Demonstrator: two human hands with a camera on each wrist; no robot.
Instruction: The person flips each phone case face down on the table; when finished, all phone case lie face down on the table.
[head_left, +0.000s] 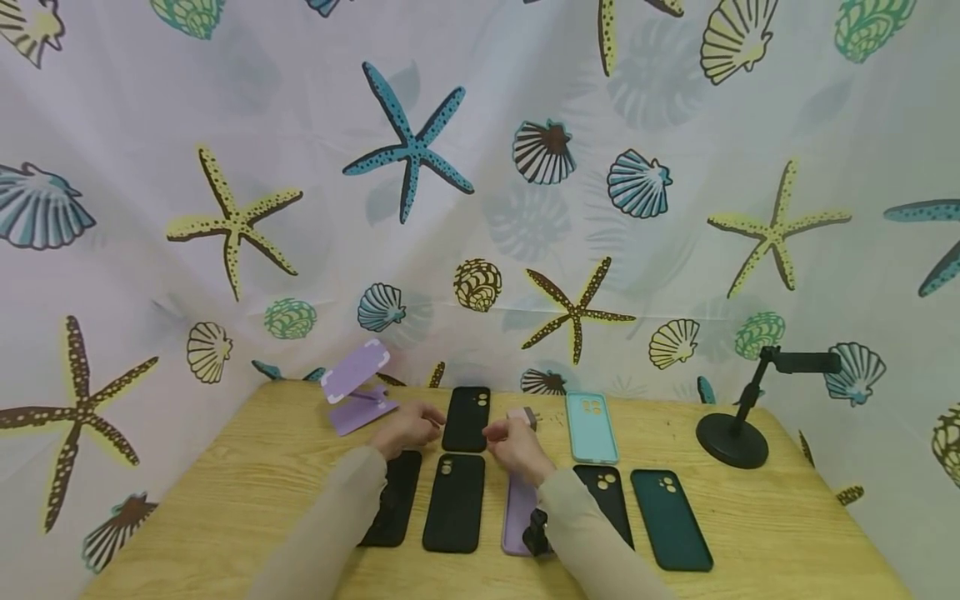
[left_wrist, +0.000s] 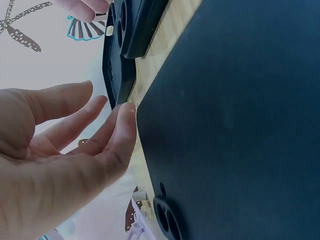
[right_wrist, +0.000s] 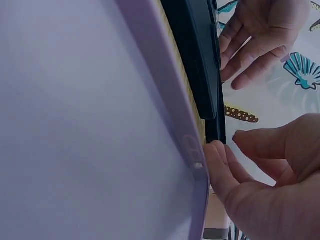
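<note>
Several phone cases lie on the wooden table. My left hand (head_left: 411, 427) is just left of the back black phone case (head_left: 467, 419), its thumb and fingers apart with nothing between them. On that case's other side is my right hand (head_left: 517, 448), also holding nothing. In the right wrist view, the fingertips (right_wrist: 216, 152) are close to the case's edge; whether they touch it is unclear. A second black case (head_left: 453, 504) lies in front. My left forearm partly covers another black case (head_left: 401, 492), and my right covers part of a lavender case (head_left: 516, 525).
A lavender phone stand (head_left: 356, 372) is at back left, a black stand (head_left: 733, 439) at right. A pink charger (head_left: 519, 413) lies behind my right hand. Light blue (head_left: 591, 427), black (head_left: 613, 500) and dark green (head_left: 671, 521) cases lie rightward. A patterned curtain (head_left: 480, 225) hangs behind.
</note>
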